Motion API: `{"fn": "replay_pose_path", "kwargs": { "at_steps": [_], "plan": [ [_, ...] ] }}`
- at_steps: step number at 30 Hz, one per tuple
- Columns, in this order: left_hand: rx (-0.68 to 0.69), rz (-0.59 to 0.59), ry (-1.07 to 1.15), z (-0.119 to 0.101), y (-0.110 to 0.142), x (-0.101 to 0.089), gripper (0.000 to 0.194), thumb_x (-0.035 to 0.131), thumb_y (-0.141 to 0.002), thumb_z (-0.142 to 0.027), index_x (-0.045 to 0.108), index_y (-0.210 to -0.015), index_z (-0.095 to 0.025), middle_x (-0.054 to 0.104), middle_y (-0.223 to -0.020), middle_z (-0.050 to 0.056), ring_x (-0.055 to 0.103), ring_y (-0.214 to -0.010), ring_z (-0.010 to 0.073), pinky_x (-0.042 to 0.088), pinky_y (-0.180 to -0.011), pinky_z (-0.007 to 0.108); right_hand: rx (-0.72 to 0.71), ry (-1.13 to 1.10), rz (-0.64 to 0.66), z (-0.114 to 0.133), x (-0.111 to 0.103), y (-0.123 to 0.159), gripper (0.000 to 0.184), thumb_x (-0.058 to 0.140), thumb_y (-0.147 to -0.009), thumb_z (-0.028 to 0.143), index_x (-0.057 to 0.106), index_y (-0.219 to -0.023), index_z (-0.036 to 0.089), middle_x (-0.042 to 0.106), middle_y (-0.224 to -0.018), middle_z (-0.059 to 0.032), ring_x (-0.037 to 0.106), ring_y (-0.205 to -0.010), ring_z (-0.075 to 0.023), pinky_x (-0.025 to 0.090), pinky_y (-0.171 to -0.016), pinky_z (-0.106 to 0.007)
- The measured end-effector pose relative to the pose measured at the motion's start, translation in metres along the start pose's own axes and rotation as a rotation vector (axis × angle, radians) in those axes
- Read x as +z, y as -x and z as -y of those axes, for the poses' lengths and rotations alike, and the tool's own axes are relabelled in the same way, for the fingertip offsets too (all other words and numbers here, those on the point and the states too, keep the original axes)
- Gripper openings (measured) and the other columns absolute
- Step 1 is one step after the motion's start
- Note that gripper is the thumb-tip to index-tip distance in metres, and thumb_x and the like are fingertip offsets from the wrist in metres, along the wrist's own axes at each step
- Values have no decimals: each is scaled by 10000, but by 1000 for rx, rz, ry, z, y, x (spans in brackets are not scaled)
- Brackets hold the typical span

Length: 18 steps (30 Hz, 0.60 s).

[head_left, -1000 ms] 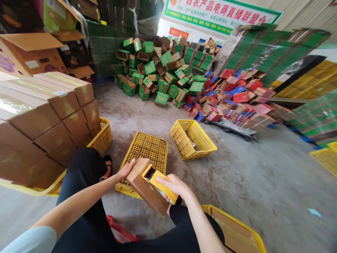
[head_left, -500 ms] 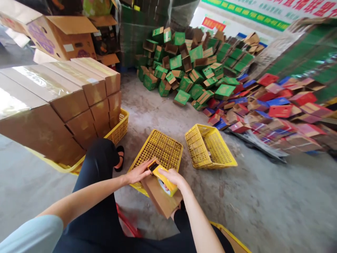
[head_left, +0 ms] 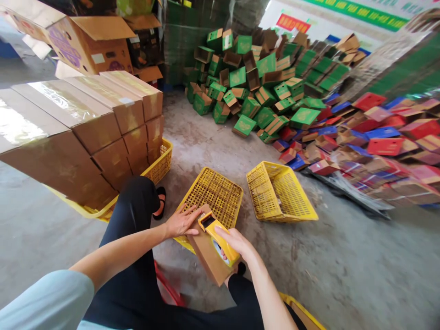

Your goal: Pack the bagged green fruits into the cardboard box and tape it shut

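Observation:
In front of me a brown cardboard box (head_left: 209,254) rests on an upturned yellow plastic crate (head_left: 220,192). My left hand (head_left: 182,222) lies on the box's left far edge with its fingers stretched and spread. A yellow tape dispenser (head_left: 223,238) with a roll of tape in it is in the grip of my right hand (head_left: 237,243). The dispenser's front end sits over the far part of the box's top. Whether tape runs from it to the cardboard I cannot tell.
Taped cardboard boxes (head_left: 113,128) are stacked in a yellow crate (head_left: 160,160) on my left. Another yellow crate (head_left: 285,192) stands tilted on the floor at right. Heaps of green boxes (head_left: 244,126) and red and blue boxes (head_left: 385,146) lie beyond. A yellow rim (head_left: 299,309) shows at lower right.
The view has shifted slightly left, so everything sits further right. My left hand's fingers have spread apart. The tape dispenser has drawn back slightly from the box's far end toward me.

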<state>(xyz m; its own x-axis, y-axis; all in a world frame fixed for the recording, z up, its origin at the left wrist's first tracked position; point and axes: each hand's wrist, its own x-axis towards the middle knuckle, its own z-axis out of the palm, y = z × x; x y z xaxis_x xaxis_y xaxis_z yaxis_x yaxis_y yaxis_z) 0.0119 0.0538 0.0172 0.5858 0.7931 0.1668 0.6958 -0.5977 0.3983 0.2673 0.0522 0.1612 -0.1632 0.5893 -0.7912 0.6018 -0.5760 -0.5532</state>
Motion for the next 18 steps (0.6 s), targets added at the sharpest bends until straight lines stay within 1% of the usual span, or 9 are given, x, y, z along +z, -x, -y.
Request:
{"fn": "replay_pose_path", "kwargs": {
  "at_steps": [4, 8, 12, 16, 18],
  "plan": [
    [9, -26, -48, 0, 1, 1, 972, 261, -961, -826, 169, -1677, -174, 382, -1658, 153, 340, -1551, 319, 122, -1290, 508, -11, -51, -30, -15, 0, 19, 452, 557, -956, 607, 626, -794, 190, 634, -533, -30, 618, -463, -184, 551, -485, -293],
    [52, -38, -95, -2, 2, -2, 960, 283, -974, -806, 170, -1677, -161, 383, -1659, 152, 294, -1570, 321, 125, -1289, 524, -6, -48, -45, -19, 4, 20, 452, 536, -976, 571, 617, -745, 191, 610, -504, -34, 597, -436, -177, 535, -469, -282],
    [171, -34, -108, -5, -2, -4, 929, 317, -986, -781, 184, -1675, -173, 391, -1652, 166, 250, -1586, 317, 91, -1292, 552, -10, -50, -80, -18, 6, 15, 417, 531, -988, 540, 624, -768, 197, 598, -507, -18, 604, -448, -179, 544, -466, -278],
    [323, 22, -42, -4, -12, 0, 1038, 363, -952, -818, 100, -1683, -129, 307, -1682, 207, 230, -1592, 325, 137, -1296, 515, 3, -13, -86, -23, 4, 10, 458, 551, -978, 575, 629, -755, 183, 613, -507, -29, 618, -453, -182, 546, -460, -267],
    [376, 38, 1, -1, -16, 3, 1086, 391, -940, -825, 61, -1682, -104, 260, -1696, 218, 203, -1597, 340, 159, -1295, 502, 13, -2, -77, -25, 3, 8, 497, 549, -971, 610, 635, -740, 178, 626, -505, -37, 619, -450, -178, 545, -459, -258]
  ]
}}
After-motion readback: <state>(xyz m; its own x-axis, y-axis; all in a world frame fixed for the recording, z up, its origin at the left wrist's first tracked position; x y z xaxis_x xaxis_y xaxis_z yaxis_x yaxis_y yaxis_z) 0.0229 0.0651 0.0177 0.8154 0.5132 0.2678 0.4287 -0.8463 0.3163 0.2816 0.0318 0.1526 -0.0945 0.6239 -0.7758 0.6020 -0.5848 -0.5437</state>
